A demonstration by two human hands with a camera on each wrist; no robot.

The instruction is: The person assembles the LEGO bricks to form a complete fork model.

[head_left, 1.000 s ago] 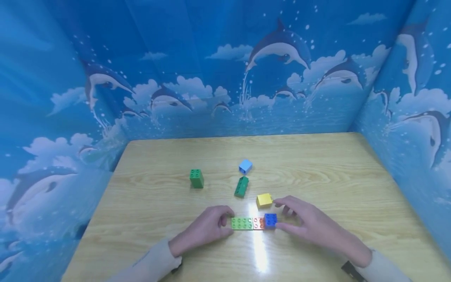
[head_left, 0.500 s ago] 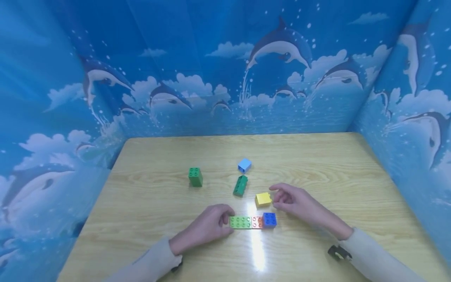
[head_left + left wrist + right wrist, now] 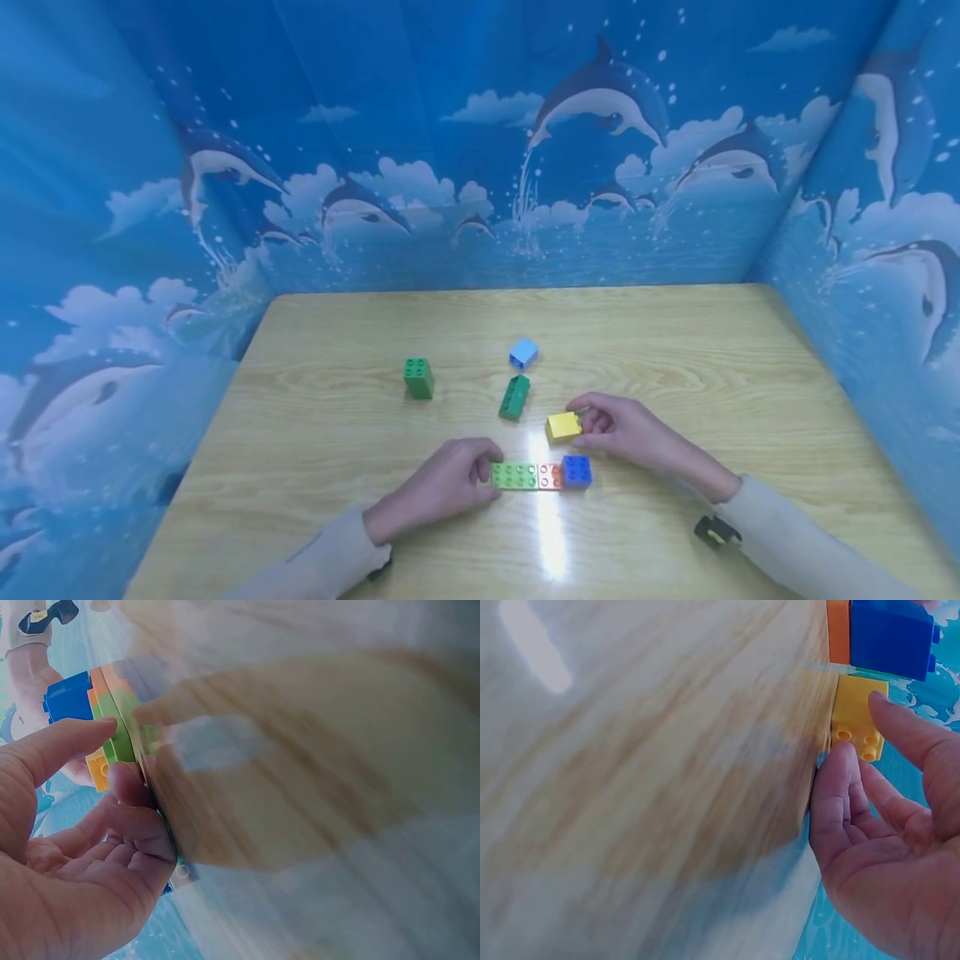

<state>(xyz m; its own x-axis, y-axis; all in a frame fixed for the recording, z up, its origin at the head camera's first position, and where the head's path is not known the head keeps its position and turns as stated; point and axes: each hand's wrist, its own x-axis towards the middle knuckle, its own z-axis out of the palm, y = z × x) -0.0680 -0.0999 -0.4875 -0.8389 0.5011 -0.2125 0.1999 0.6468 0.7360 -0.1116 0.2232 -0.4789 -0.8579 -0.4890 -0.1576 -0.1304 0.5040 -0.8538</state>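
My left hand (image 3: 444,482) pinches the left end of a light green toy building brick (image 3: 514,476) between thumb and fingers; the left wrist view shows the thumb (image 3: 90,735) against it. An orange brick (image 3: 550,477) adjoins the green one in a row. At the row's right end a blue brick (image 3: 577,471) stands higher, studs up. Behind it a yellow brick (image 3: 562,427) lies on its side, studs facing right. My right hand (image 3: 626,427) holds that yellow brick by its studded end, with the thumb (image 3: 900,724) on one side and fingers on the other.
Farther back on the wooden table (image 3: 675,350) lie a dark green brick (image 3: 514,397) and a light blue brick (image 3: 523,354), both tipped over. A tall green block (image 3: 418,379) stands upright to their left. A dolphin-print curtain (image 3: 420,233) encloses the table.
My right hand has left the blue brick's side and moved back to the yellow brick, taking hold of it. My left hand stays at the light green brick.
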